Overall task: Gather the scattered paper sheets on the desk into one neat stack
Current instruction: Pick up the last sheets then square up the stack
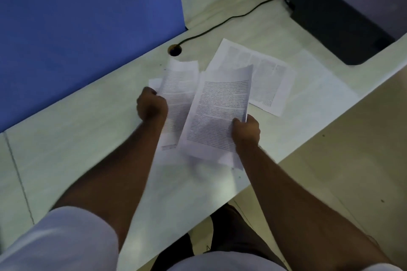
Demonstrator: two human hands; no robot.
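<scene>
- Nearest the camera, two bare forearms reach out from pale short sleeves over the near edge of the desk (pixel 66 138), a light, whitish surface.
- The right hand (pixel 246 131) pinches a printed sheet (pixel 217 112) at its right edge, thumb on top and fingers curled beneath; the sheet is lifted off the desk and bows slightly.
- Under that sheet there seem to be one or two more pages in the same hand, though blur makes the count unsure.
- The left hand (pixel 152 105) is curled into a fist around the left edge of a second printed sheet (pixel 178 88), which is also raised and curls at its top.
- The two held sheets overlap, the right hand's sheet lying in front of the left hand's.
- Farther out, a wide printed sheet (pixel 264 77) lies flat on the desk, just beyond the held pages, with a blank white sheet (pixel 319 81) beside it to the right.
- Beyond these, a black cable (pixel 220 25) runs from a round cable hole (pixel 175 50) toward a dark device (pixel 339 17) at the far right.
- A blue partition (pixel 88 28) stands along the desk's left side.
</scene>
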